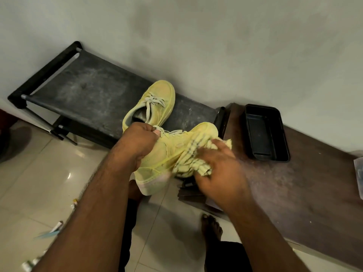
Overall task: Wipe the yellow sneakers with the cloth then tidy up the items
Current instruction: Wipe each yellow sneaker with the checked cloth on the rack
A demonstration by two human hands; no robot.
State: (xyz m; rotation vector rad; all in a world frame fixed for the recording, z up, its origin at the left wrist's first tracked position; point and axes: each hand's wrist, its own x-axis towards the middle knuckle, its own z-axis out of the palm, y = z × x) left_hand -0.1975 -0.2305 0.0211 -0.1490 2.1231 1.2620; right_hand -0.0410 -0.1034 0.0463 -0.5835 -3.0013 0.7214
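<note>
sneaker [157, 103] on rack [88, 91], tray [267, 132] right

Both arms extended, left hand [135, 142] gripping, right hand [220, 165] pressing, fingers spread
</note>
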